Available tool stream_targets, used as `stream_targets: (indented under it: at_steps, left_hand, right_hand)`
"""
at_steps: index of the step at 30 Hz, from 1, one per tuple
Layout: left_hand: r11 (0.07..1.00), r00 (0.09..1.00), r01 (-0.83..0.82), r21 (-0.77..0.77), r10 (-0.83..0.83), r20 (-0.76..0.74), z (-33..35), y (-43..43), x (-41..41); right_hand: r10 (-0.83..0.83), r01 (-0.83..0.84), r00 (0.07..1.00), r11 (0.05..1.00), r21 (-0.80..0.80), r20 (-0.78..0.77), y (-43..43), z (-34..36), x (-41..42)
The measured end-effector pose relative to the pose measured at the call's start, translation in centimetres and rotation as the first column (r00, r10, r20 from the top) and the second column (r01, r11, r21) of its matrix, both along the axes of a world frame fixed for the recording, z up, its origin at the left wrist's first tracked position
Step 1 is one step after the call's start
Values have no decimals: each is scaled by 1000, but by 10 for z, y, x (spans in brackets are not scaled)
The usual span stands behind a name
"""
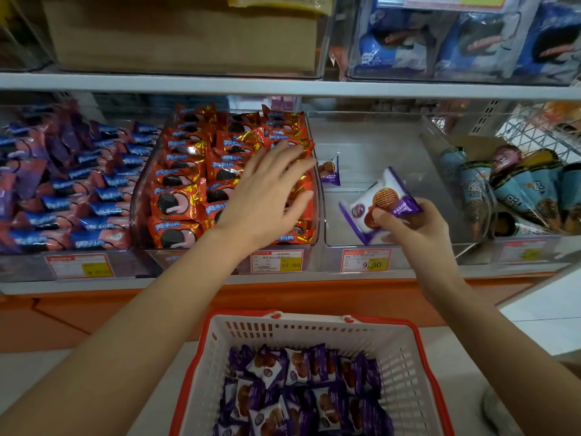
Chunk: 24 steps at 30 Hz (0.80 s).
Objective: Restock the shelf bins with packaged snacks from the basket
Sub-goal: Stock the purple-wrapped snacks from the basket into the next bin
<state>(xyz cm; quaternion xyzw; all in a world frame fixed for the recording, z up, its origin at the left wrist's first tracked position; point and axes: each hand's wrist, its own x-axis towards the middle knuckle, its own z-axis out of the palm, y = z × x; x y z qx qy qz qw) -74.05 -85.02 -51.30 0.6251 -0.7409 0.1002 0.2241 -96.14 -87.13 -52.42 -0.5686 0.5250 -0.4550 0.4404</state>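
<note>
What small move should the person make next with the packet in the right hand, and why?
Probably lower the purple packet held by the right hand into the clear bin and let go: that bin holds only one matching packet, and the basket holds many more.

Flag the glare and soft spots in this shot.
Head view: glare glints on the orange foil snack packs; the blue wrapped packs at left and blue packets in the clear upper bin look soft; the purple biscuit packet in the right hand is sharpest.
</note>
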Motion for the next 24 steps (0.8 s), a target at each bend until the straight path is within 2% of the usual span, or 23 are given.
stream_targets:
  at_steps: [2,4,8,11,15,17,20,22,24]
  left_hand:
    - [996,995,69,51,-73,75,-3,-11,-8]
    - [991,991,94,92,-102,92,-11,-16,-14]
    - [997,995,71,17,-72,69,-23,-18,-16]
    - [996,995,87,-9,-86,56,-25,-20,-16]
    - [994,995,98,-52,-97,14,-29,-22,-15]
    - [993,995,95,-74,-95,-6,-31,-24,-14]
    - [993,995,94,-73,-96,-13,-31,-25,-14]
    - [993,995,97,-66,-98,-11,-31,-25,-14]
    - [994,996,93,-66,-94,-11,-31,-25,-14]
  right_hand:
    - [-26,26,1000,1000,4,0,-16,0,4]
    - [-28,30,998,999,25,-63,-38,-4,9]
    - [95,-51,965,982,183,-243,-95,-22,25]
    - [237,-162,931,950,269,-278,-132,-37,43]
    - [276,-187,909,939,287,-311,-170,-54,66]
    - [291,-186,812,951,247,-507,-183,-62,75]
    - [282,-210,580,958,194,-765,-190,-64,83]
    - [252,-223,547,963,151,-798,-191,-58,86]
    - [249,-239,576,962,131,-778,-194,-57,87]
